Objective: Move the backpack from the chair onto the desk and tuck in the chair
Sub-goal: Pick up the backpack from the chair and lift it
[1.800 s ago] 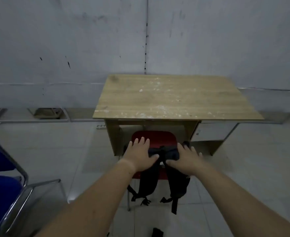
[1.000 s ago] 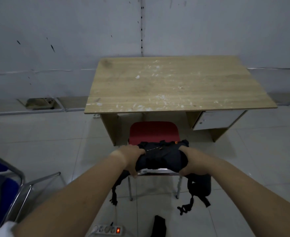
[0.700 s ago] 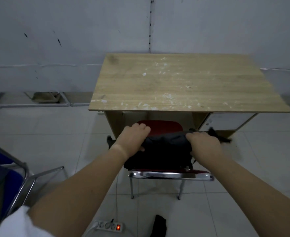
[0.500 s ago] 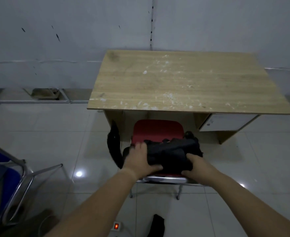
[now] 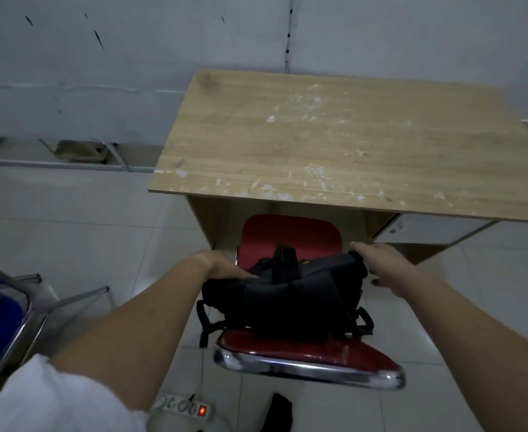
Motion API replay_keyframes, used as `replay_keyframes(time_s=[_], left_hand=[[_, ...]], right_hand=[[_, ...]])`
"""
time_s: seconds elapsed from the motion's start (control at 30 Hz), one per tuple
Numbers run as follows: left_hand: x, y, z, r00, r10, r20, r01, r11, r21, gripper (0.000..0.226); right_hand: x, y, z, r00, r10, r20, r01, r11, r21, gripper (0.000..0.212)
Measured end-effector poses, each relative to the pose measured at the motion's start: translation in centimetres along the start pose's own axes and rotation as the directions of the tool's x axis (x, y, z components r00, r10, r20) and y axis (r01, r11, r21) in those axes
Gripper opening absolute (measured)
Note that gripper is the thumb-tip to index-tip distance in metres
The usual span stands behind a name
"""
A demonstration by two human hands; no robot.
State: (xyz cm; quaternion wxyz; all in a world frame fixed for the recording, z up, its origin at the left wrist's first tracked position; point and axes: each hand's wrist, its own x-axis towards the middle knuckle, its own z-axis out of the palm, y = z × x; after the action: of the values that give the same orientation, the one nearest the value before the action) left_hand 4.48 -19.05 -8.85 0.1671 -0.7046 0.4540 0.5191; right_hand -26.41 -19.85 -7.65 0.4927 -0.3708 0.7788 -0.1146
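The black backpack (image 5: 287,297) lies on the red chair (image 5: 290,232), leaning against its chrome-edged backrest, straps hanging off both sides. My left hand (image 5: 219,265) presses against the bag's upper left side, thumb laid along its top. My right hand (image 5: 381,266) is at the bag's upper right corner with fingers spread, touching only the corner. The chair stands pulled out in front of the wooden desk (image 5: 334,135), whose top is bare apart from white flecks.
A blue chair with a chrome frame (image 5: 3,313) stands at the left. A white power strip (image 5: 181,406) and a black item (image 5: 279,413) lie on the tiled floor behind the red chair. A white drawer unit (image 5: 428,232) sits under the desk's right side.
Both hands gripped the backpack and shifted it about on the chair. Now it rests lower against the backrest and my right hand has spread open. The view has moved closer.
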Motion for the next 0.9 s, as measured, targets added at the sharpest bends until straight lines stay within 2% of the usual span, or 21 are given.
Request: replay_keyframes(time_s=[0.03,0.1,0.17,0.2,0.23,0.27,0.33,0.37,0.4,0.43,0.5,0.53,0.6,0.67,0.73,0.83,0.9], left_hand=[[0.2,0.1,0.0,0.993,-0.063,0.098,0.063,0.998,0.002,0.112],[1.0,0.0,0.4,0.947,-0.16,0.277,0.152,0.987,0.05,0.109],[2.3,-0.3,1.2,0.901,-0.191,0.389,0.207,0.978,0.001,0.096],[2.7,-0.3,1.9,0.901,-0.189,0.392,0.24,0.967,-0.086,0.086],[3.5,-0.5,2.6,0.925,-0.169,0.34,0.239,0.955,-0.176,0.081],[4.3,-0.8,3.2,0.959,-0.157,0.235,0.211,0.951,-0.227,0.081],[5.6,-1.4,4.7,0.984,-0.172,-0.049,0.153,0.952,-0.266,0.091],[6.0,-1.7,5.3,0.979,-0.189,-0.077,0.153,0.931,-0.332,0.099],[6.4,-1.9,5.9,0.981,-0.196,-0.018,0.172,0.899,-0.403,0.103],[6.6,-1.9,6.3,0.987,-0.155,0.038,0.157,0.908,-0.389,0.1],[6.1,-1.9,6.8,0.986,-0.115,0.121,0.142,0.959,-0.247,0.081],[6.1,-2.1,6.8,0.993,-0.11,0.044,0.115,0.981,-0.158,0.072],[5.5,-1.8,6.3,0.988,-0.034,-0.15,0.031,0.999,-0.018,0.057],[5.1,-1.5,5.8,0.962,0.062,-0.267,-0.066,0.998,-0.004,0.04],[4.6,-1.4,5.3,0.918,0.154,-0.365,-0.192,0.979,-0.069,0.029],[2.7,-1.7,4.8,0.849,0.261,-0.458,-0.376,0.909,-0.179,0.021],[1.0,-2.1,4.3,0.797,0.305,-0.521,-0.477,0.847,-0.234,0.02]], right_hand=[[0.5,-0.3,0.7,0.998,0.021,0.056,-0.019,0.999,-0.05,0.042],[1.3,-0.6,1.6,0.954,0.162,0.251,-0.088,0.956,-0.28,0.033],[1.8,-0.2,2.0,0.827,0.389,0.405,-0.119,0.827,-0.55,0.042],[2.2,0.2,2.2,0.772,0.469,0.429,-0.119,0.769,-0.628,0.052],[2.8,0.7,2.4,0.747,0.507,0.43,-0.127,0.744,-0.656,0.059],[3.1,1.2,2.7,0.752,0.506,0.422,-0.152,0.756,-0.636,0.062],[4.0,2.5,3.4,0.841,0.407,0.358,-0.231,0.867,-0.441,0.072],[4.6,3.4,3.9,0.896,0.322,0.307,-0.227,0.925,-0.306,0.08],[4.9,4.1,4.3,0.931,0.246,0.269,-0.187,0.956,-0.228,0.085],[5.0,4.7,4.8,0.941,0.194,0.278,-0.138,0.968,-0.21,0.086],[4.9,5.7,5.6,0.915,0.133,0.381,-0.002,0.946,-0.324,0.066],[4.9,6.1,5.8,0.907,0.098,0.408,0.086,0.908,-0.409,0.052],[4.6,6.1,5.7,0.918,-0.036,0.394,0.24,0.843,-0.481,0.04],[4.0,5.2,5.2,0.928,-0.141,0.346,0.289,0.857,-0.426,0.036],[3.1,4.2,4.4,0.931,-0.217,0.292,0.314,0.886,-0.342,0.032],[1.1,3.2,2.7,0.939,-0.231,0.254,0.264,0.959,-0.104,0.029],[-0.8,2.4,1.9,0.945,-0.251,0.21,0.249,0.968,0.036,0.031]])
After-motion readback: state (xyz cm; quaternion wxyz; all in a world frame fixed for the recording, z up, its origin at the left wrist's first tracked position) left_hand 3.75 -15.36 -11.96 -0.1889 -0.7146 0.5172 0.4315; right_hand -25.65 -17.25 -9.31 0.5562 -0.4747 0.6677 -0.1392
